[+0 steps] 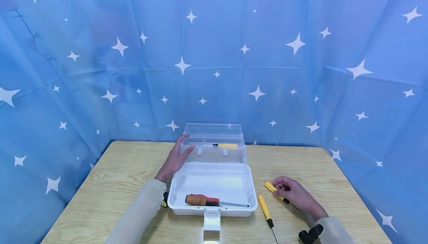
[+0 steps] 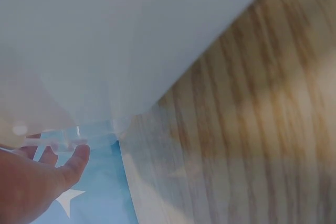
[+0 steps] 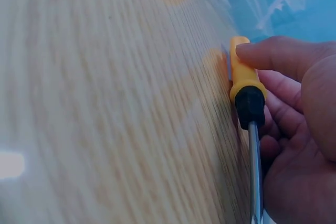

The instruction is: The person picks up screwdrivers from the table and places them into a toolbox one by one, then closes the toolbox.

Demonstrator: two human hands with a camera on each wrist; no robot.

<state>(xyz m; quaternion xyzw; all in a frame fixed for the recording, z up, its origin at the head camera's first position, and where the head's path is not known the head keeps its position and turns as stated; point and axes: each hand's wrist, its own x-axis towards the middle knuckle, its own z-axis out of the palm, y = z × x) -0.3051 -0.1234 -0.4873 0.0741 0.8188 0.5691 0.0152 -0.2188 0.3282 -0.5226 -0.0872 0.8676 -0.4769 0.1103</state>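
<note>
A white toolbox [image 1: 212, 213] stands on the table with its clear lid [image 1: 214, 157] raised. My left hand [image 1: 175, 160] grips the lid's left edge between thumb and fingers; the left wrist view shows that hand [image 2: 44, 179] at a clear plastic edge. My right hand [image 1: 294, 193] pinches a yellow-handled screwdriver [image 3: 244, 74] by its handle, thumb on top, right of the box. A second yellow screwdriver [image 1: 264, 206] lies between that hand and the box. Screwdrivers with orange-brown and red handles [image 1: 202, 200] lie inside the box. Another yellow screwdriver [image 1: 227, 145] rests in the lid section.
The box's white latch [image 1: 212, 220] hangs down at its front. A small black and yellow object [image 1: 164, 200] sits beside the box, partly hidden by my left forearm. A blue curtain with white stars [image 1: 214, 69] stands behind the wooden table [image 1: 113, 173].
</note>
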